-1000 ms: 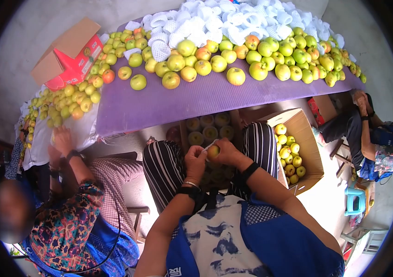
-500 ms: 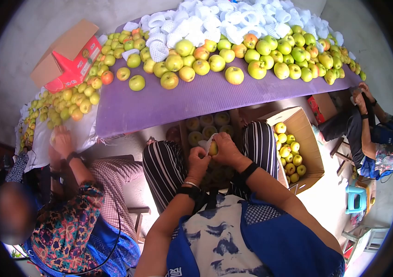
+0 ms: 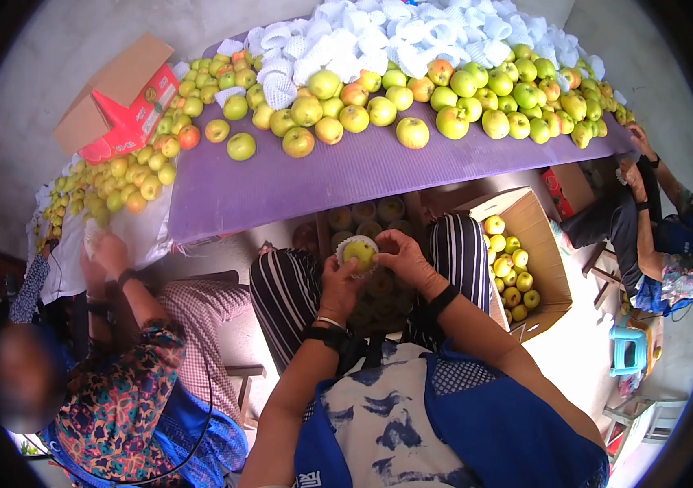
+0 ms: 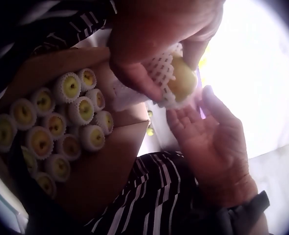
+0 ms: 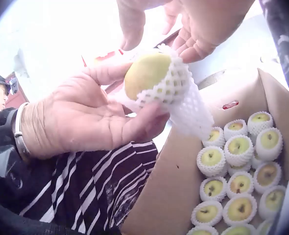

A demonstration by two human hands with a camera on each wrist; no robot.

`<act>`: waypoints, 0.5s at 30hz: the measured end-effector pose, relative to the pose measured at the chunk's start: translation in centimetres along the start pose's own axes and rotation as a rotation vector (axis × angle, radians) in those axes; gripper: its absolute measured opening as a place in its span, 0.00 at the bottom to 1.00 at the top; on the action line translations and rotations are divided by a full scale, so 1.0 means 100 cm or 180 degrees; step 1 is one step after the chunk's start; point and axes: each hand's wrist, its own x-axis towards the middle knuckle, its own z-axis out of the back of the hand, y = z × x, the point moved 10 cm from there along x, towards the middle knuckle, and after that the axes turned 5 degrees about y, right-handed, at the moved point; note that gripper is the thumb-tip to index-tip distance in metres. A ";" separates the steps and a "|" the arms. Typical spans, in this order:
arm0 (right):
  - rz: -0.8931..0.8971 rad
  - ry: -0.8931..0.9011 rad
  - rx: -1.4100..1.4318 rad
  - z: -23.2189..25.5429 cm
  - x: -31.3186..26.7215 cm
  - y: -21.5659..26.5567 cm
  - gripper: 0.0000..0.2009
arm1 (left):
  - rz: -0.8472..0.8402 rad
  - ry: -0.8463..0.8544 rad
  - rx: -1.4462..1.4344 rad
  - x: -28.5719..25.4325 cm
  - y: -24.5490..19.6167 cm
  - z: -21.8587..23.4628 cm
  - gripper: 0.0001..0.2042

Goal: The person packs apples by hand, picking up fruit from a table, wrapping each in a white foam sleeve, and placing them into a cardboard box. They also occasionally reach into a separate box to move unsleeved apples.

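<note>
A yellow-green apple (image 3: 358,254) sits partly inside a white foam net sleeve (image 5: 176,88), whose loose end trails off below the fruit in the right wrist view. My left hand (image 3: 338,285) holds both, its thumb and fingers around the apple and net. Beside the apple, my right hand (image 3: 407,260) has its fingers apart and loosely bent, fingertips right at the net's edge in the right wrist view. Under my hands stands a cardboard box (image 5: 159,191) with rows of net-wrapped apples (image 5: 240,183).
A purple-covered table (image 3: 297,189) ahead bears many loose apples (image 3: 452,122) and a heap of foam nets (image 3: 411,37). At my right stands an open carton (image 3: 548,268) of bare apples. People sit on both sides; a red box (image 3: 131,106) lies back left.
The apple has turned and shifted left into my left hand, with the net now around it. My right hand, earlier gripping the apple, has let go and opened.
</note>
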 end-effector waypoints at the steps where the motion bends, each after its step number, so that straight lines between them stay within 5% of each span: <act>1: -0.0132 0.0087 0.0244 -0.003 0.000 -0.004 0.18 | 0.0002 0.0009 0.0000 0.001 0.001 0.001 0.20; 5: -0.0599 0.0098 0.1085 -0.003 -0.003 -0.009 0.08 | 0.0078 0.0198 0.0178 0.000 0.003 -0.005 0.21; 9: -0.0642 -0.0014 0.0881 0.001 -0.001 -0.018 0.06 | 0.0076 0.0363 0.0392 -0.002 0.000 -0.015 0.22; 12: -0.0492 -0.0489 0.0640 0.011 -0.003 -0.022 0.06 | -0.0022 0.0052 0.0511 -0.002 0.000 -0.005 0.22; 15: 0.0258 -0.0617 -0.0266 0.011 -0.005 0.007 0.05 | -0.0028 -0.0270 0.0498 -0.003 -0.001 0.006 0.22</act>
